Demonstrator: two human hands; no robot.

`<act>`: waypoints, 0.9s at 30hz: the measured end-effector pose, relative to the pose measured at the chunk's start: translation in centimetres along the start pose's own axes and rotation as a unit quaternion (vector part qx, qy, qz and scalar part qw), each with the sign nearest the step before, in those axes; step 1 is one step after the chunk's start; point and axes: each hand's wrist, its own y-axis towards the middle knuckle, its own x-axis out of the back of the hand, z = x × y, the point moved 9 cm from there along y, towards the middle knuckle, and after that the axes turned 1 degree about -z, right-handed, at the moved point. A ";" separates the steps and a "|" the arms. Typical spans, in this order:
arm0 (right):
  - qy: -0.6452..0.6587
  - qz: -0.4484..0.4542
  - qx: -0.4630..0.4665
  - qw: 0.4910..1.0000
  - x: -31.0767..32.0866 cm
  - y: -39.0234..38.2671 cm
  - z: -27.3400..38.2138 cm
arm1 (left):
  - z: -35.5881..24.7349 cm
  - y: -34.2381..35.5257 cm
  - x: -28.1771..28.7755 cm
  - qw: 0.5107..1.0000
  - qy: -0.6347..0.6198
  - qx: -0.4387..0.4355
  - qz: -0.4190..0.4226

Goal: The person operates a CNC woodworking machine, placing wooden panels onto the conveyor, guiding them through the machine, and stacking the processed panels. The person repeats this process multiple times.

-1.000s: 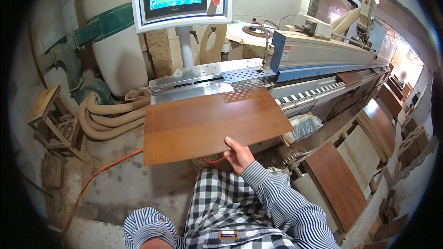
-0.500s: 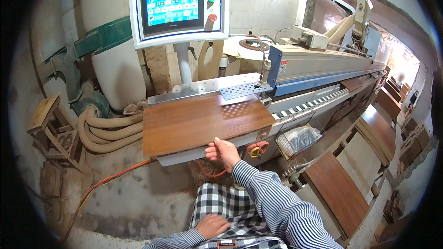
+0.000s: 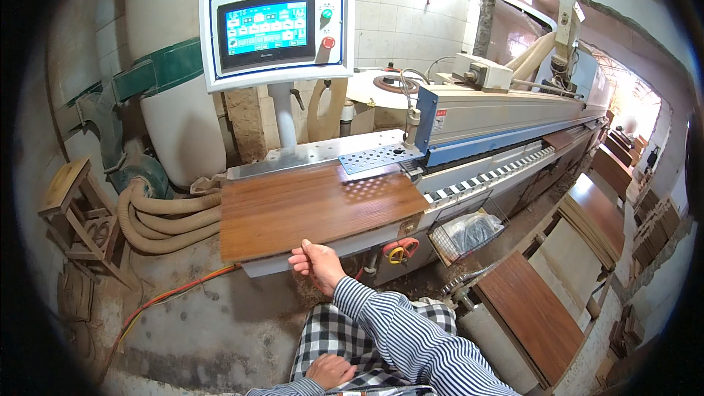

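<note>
At the left of the frame, a small brown wooden stool (image 3: pixel 64 187) stands on the floor beside thick, ribbed beige hoses (image 3: pixel 172 231). At centre, a flat rectangular panel with glossy reddish-brown wood grain (image 3: pixel 308 209) lies on the machine's pale metal bench (image 3: pixel 378 232). Laying it there looks done. The person's right hand (image 3: pixel 317 265) is at its front edge, thumb and fingers curled close together; the left hand (image 3: pixel 330 371), at lower centre, rests loosely on a black-and-white checked apron (image 3: pixel 319 334). The panel's right end is just beside the start of a black-and-white striped track (image 3: pixel 491 174), so it appears not yet carried along it. At lower right, a similar brown board (image 3: pixel 532 319) lies off the machine, seemingly still to be handled.

As for what is unclear: the right fingertips are partly hidden, so I cannot tell whether they pinch the panel or only touch it. The left palm is out of sight, its grip uncertain. A blue perforated metal plate (image 3: pixel 378 159) covers part of the panel's back edge. At upper right, glare blurs the machine's far end.
</note>
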 end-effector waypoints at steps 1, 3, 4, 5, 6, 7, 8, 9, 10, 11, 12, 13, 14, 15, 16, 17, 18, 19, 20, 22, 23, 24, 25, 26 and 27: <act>-0.009 -0.009 0.005 1.000 0.3 -0.1 0.3 | 0.0 0.0 0.1 1.000 -0.002 -0.002 -0.005; -0.028 -0.026 0.013 0.999 1.5 -0.5 1.2 | -0.1 -0.1 0.1 1.000 -0.003 -0.001 -0.012; -0.030 -0.035 0.021 0.999 2.0 -0.7 1.6 | 0.0 -0.2 0.2 1.000 -0.003 0.001 -0.015; -0.025 -0.040 0.025 0.999 2.6 -0.9 2.0 | 0.0 -0.4 0.2 1.000 -0.004 0.003 -0.017; -0.020 -0.049 0.031 0.998 3.6 -1.1 2.5 | -0.2 -0.3 0.4 1.000 -0.005 -0.002 -0.021; -0.023 -0.066 0.039 0.997 4.5 -1.3 3.2 | -0.3 -0.2 0.6 1.000 -0.007 -0.007 -0.025; -0.018 -0.072 0.048 0.996 5.6 -1.4 3.6 | -0.4 -0.1 0.8 0.999 -0.009 -0.012 -0.030; -0.024 -0.078 0.046 0.996 6.5 -1.8 4.4 | -0.5 0.1 0.9 1.000 -0.012 -0.010 -0.026; -0.030 -0.085 0.044 0.995 7.2 -2.2 4.9 | -0.6 0.2 0.9 1.000 -0.010 -0.010 -0.022; -0.028 -0.092 0.061 0.993 8.3 -2.1 5.2 | -0.7 0.3 0.9 1.000 -0.008 -0.010 -0.018; -0.030 -0.105 0.064 0.992 9.0 -2.3 5.7 | -0.8 0.4 0.9 1.000 -0.003 -0.008 -0.014; -0.034 -0.113 0.068 0.991 9.8 -2.3 6.0 | -0.8 0.5 1.0 1.000 -0.004 -0.005 -0.015; -0.038 -0.121 0.071 0.989 10.8 -2.1 6.3 | -0.9 0.6 1.2 1.000 -0.006 -0.002 -0.015; -0.040 -0.128 0.083 0.987 11.7 -2.3 6.8 | -0.9 0.7 1.2 1.000 -0.008 0.000 -0.015; -0.049 -0.136 0.092 0.985 12.6 -2.6 7.4 | -0.6 0.7 1.1 0.999 -0.029 0.013 -0.013; -0.045 -0.148 0.100 0.983 13.6 -2.7 7.8 | -0.1 0.8 0.9 0.998 -0.051 0.025 -0.011; -0.041 -0.159 0.107 0.981 14.7 -2.8 8.0 | 0.4 0.7 0.8 0.997 -0.072 0.041 -0.010; -0.035 -0.174 0.131 0.975 15.7 -3.4 8.7 | 0.9 1.2 1.0 0.995 -0.080 0.063 0.003; -0.043 -0.195 0.137 0.970 17.1 -4.3 9.1 | 1.8 1.4 1.0 0.979 -0.148 0.140 0.014; -0.061 -0.196 0.133 0.970 19.8 -6.4 8.8 | 2.1 2.5 2.4 0.916 -0.277 0.288 0.034; -0.089 -0.195 0.144 0.966 21.3 -7.7 8.3 | 1.8 2.3 2.2 0.829 -0.369 0.403 0.114; -0.117 -0.194 0.155 0.962 23.0 -9.0 7.4 | 0.3 2.7 2.1 0.765 -0.509 0.369 0.142; -0.156 -0.215 0.149 0.953 25.6 -10.6 6.4 | -1.1 3.2 2.4 0.679 -0.638 0.322 0.170; -0.193 -0.232 0.142 0.943 28.2 -11.9 5.2 | -2.9 3.7 3.1 0.575 -0.748 0.270 0.192; -0.346 -0.287 0.178 0.875 31.1 -14.1 5.2 | -6.1 4.8 5.1 0.543 -0.786 0.178 0.234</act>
